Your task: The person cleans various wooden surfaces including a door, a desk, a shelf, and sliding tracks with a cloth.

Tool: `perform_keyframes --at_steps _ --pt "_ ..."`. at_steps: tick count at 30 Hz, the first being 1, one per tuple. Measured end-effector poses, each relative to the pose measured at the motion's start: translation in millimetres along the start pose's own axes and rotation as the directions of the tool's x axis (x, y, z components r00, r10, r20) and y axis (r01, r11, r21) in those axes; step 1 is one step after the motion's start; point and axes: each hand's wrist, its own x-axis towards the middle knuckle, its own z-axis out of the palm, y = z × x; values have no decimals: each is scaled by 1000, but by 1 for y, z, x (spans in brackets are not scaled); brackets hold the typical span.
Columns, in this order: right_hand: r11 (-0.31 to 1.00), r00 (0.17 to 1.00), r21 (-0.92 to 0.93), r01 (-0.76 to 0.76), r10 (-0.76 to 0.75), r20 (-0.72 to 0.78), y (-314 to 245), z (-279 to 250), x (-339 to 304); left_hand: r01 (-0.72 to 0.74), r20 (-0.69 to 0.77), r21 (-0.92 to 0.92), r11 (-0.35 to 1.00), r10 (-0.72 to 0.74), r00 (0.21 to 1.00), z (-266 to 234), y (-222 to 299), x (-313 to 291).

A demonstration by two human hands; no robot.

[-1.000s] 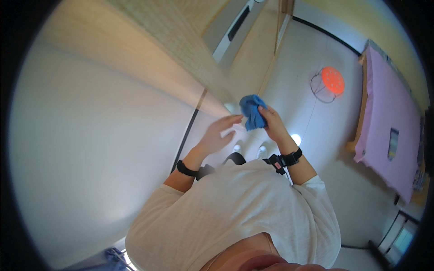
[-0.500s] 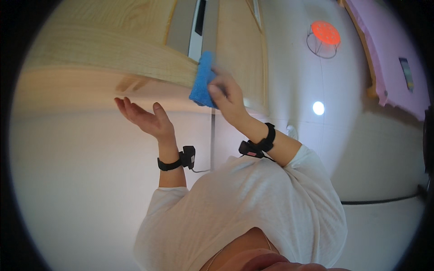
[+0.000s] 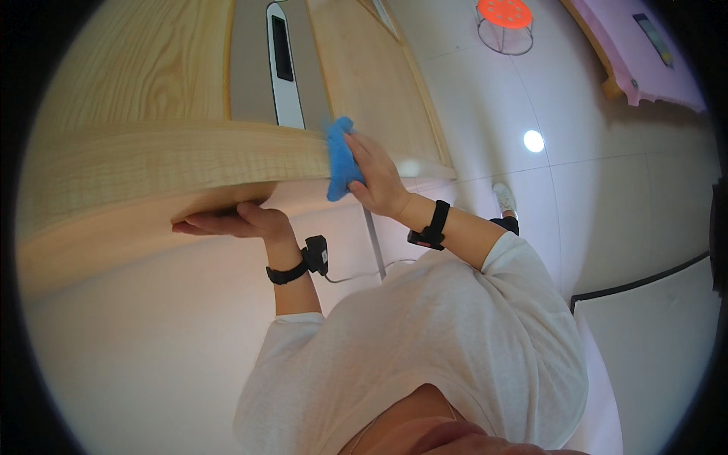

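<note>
My right hand is closed around a crumpled blue cloth, pressed over the edge of a pale wood-grain panel. Left of it, my left hand lies with its fingers stretched out along the pale face below that edge, seemingly touching it, holding nothing. Above the cloth, a grey strip set into the wood carries a long white fitting with a black recess, like a handle. Parts of the right fingers are hidden behind the cloth.
An orange round stool with metal legs stands on the tiled floor at the far right. Beyond it is a table with a pink cover. A dark-edged white board is at the lower right. A thin cable runs from my left wrist.
My left hand has moved from apart from the panel to against its lower face. The cloth still sits at the edge in my right hand, more bunched. The whole view has shifted and turned.
</note>
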Motion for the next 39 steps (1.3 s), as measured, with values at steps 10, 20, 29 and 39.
perform_keyframes --at_steps 10,20,29,39 --pt "995 992 -30 -90 93 86 28 -12 -36 -11 -18 46 999 12 1000 -2 1 0" --pt "947 959 185 -261 233 160 11 -34 -19 -76 8 14 997 76 997 -2 22 15" --pt "797 931 543 -266 66 359 -4 -37 89 -10 94 -30 999 12 996 3 27 16" --pt "907 911 330 262 -345 225 34 35 194 76 87 49 996 -80 993 1 24 41"
